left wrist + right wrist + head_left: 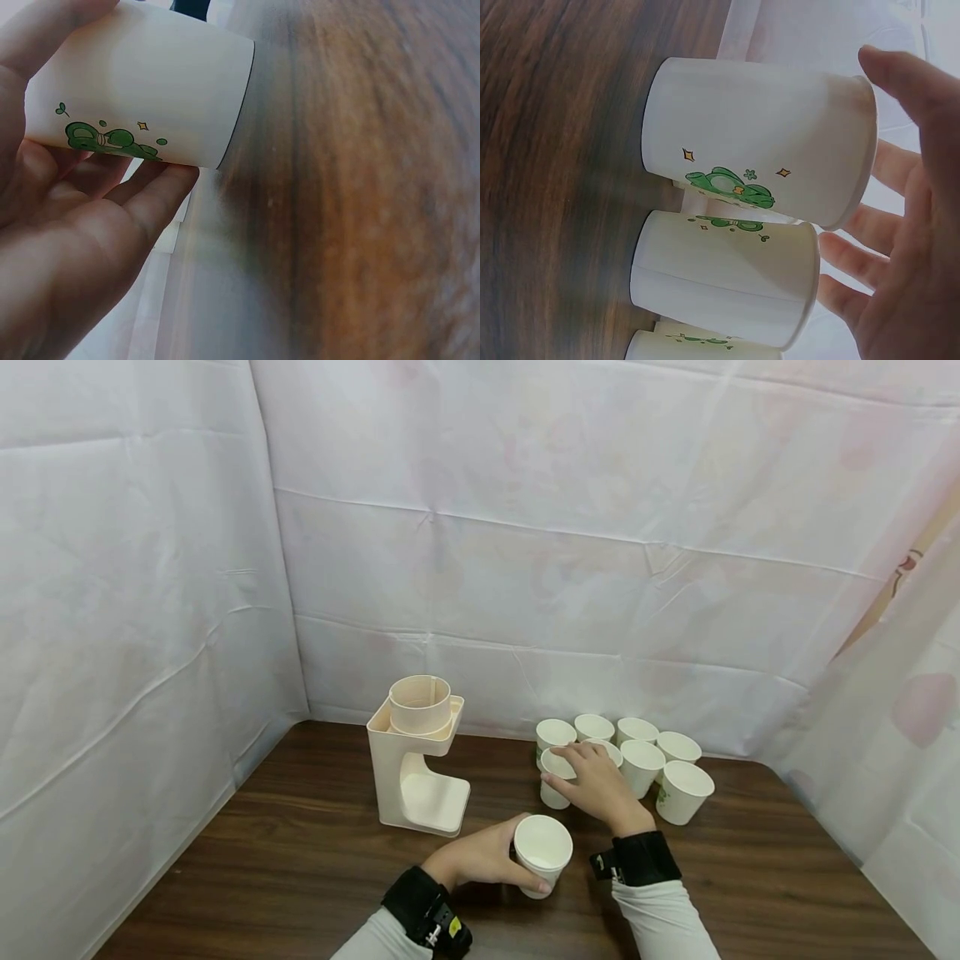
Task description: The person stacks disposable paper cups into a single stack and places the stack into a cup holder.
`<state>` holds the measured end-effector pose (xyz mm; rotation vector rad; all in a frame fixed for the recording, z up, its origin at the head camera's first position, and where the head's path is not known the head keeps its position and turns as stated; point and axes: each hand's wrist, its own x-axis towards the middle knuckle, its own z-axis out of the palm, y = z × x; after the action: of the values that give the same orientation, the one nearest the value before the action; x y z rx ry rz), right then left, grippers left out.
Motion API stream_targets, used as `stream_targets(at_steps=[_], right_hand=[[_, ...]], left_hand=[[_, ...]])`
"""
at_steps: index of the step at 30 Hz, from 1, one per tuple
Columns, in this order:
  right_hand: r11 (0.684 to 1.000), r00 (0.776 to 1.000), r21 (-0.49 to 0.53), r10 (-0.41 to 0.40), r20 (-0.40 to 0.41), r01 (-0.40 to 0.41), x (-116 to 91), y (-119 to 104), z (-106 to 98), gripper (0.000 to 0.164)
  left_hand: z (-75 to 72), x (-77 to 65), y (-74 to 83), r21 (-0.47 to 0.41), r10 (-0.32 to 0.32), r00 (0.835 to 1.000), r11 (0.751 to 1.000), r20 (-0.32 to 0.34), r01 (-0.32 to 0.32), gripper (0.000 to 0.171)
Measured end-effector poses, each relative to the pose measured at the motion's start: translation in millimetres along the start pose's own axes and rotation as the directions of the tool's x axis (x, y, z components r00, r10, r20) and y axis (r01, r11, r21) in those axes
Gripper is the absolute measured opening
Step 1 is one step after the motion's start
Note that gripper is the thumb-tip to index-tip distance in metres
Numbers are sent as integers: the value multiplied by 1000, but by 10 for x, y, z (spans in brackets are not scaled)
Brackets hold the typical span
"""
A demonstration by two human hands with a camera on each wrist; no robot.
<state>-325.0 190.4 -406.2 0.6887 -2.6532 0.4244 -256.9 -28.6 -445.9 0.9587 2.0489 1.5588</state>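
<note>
In the head view my left hand [491, 857] grips a white paper cup [543, 842] near the table's front, thumb on the near side. The left wrist view shows a green cartoon print on this cup [142, 82], with its base right at the wood. My right hand [597, 779] reaches over the front left of a group of paper cups, fingers spread above the nearest cup [556, 787]. In the right wrist view the thumb and fingers [870, 225] hang loosely about the rim of a cup [757, 135], with a second printed cup [727, 270] beside it.
A cream plastic stand [390, 777] with a round holder [420, 706] on top and a flat base stands left of the cups. Several more upright cups [684, 793] stand close together at the back right. White cloth [465, 568] hangs behind the brown wooden table [300, 852].
</note>
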Motion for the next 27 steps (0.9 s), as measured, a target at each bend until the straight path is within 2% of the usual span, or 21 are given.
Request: stream_targets(at_steps=[15, 27], right_hand=[[999, 998, 0, -41, -53, 41, 6, -61, -40, 50], [996, 998, 72, -42, -50, 45, -4, -114, -123, 39]], left_hand=[[3, -6, 3, -25, -6, 1000, 1000, 11, 7, 67], [-1, 1, -22, -22, -3, 1000, 1000, 12, 3, 68]])
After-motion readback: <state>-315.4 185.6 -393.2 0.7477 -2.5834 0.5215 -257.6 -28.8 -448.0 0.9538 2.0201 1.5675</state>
